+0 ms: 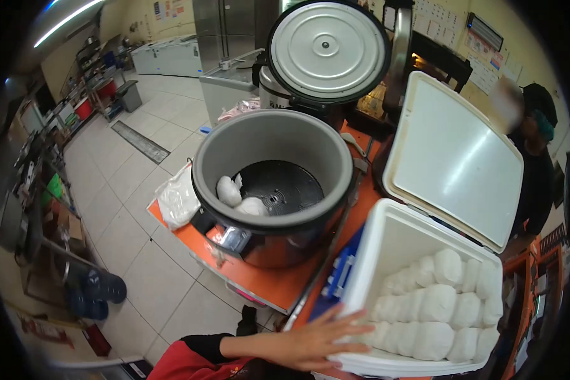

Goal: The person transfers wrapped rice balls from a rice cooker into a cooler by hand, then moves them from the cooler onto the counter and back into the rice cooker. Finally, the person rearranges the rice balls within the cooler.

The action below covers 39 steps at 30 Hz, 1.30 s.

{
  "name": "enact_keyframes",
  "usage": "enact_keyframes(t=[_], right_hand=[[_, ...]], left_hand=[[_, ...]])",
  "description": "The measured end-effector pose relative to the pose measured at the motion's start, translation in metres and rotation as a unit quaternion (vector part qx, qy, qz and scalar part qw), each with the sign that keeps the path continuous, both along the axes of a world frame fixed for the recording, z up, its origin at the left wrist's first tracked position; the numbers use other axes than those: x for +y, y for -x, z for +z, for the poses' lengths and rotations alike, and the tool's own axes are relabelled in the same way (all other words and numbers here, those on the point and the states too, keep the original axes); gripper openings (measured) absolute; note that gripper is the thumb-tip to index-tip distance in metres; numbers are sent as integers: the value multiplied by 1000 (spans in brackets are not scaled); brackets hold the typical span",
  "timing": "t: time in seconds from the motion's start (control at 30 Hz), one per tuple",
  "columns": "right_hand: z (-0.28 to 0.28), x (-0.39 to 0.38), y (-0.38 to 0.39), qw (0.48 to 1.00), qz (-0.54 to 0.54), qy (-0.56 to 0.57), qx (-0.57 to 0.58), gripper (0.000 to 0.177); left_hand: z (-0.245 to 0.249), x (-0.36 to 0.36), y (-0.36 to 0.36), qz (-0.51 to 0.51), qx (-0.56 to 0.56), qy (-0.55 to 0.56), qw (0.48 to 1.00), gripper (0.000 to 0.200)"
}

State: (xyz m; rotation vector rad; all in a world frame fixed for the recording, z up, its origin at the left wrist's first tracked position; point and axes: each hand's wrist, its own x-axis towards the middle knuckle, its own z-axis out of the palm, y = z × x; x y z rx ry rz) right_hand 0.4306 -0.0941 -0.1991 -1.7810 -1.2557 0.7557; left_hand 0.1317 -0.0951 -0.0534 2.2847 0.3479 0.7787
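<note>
One broad orange surface (234, 265) spreads in front of me, carrying the big pot (272, 136). Just to the right of the pot, a large white cooler (364, 266) stands open, its white lid (453, 164) tipped back on the far side. Past that lid is another person (535, 183) in dark clothing. The pot is uncovered too: I see its grey inside and a dark plate (297, 183) at the bottom. Behind it, a round metal lid (326, 44) is tilted up. A white plastic bag (177, 199) lies on the surface to the pot's left.

My left grip (320, 342) is spread, fingers apart, over the cooler's near left rim, pinching nothing that I can make out. My right grip is out of view, so I cannot tell how it stands.

Smallest are the white bundles (437, 304), packed in rows inside the cooler, with two more bundles (228, 191) close together in the pot, toward its near left wall.

I judge the step in hand to be steadying at the cooler's rim, with most bundles in the cooler and few in the pot. Taking one up would call for clearing the rim and closing gently around a single bundle, since they look soft.
</note>
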Motion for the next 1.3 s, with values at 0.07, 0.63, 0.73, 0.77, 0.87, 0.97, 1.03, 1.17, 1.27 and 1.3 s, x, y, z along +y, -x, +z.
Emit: enact_keyframes(t=[0.07, 0.63, 0.73, 0.77, 0.87, 0.97, 1.03, 1.17, 1.27, 1.3], right_hand=[[-5, 6, 33, 1000, -17, 18, -14, 30], [11, -12, 121, 973, -173, 114, -101, 29], [25, -19, 124, 969, -192, 108, -113, 29], [32, -21, 125, 968, -197, 102, -118, 29], [70, -23, 123, 962, -219, 55, -153, 29], [151, -15, 130, 946, -226, -58, -227, 28], [221, 2, 153, 928, -181, -150, -290, 28], [309, 102, 251, 909, 156, -177, -345, 28], [242, 205, 333, 839, 470, -92, -258, 40], [208, 228, 357, 820, 515, -34, -247, 48]], left_hand=[[-6, 14, 27, -97, -53, 23, 994, 50], [27, 137, 312, -163, -141, 353, 911, 31], [54, 156, 312, -2, -74, 276, 958, 22], [66, 167, 312, 30, -12, 219, 975, 21], [88, 201, 300, 59, 157, 33, 985, 18], [105, 220, 283, 69, 240, -107, 962, 17], [111, 220, 281, 94, 219, -161, 958, 18], [117, 201, 288, 196, 85, -202, 956, 16], [102, 184, 295, 311, -72, -185, 930, 14], [92, 179, 297, 351, -135, -170, 911, 15]])
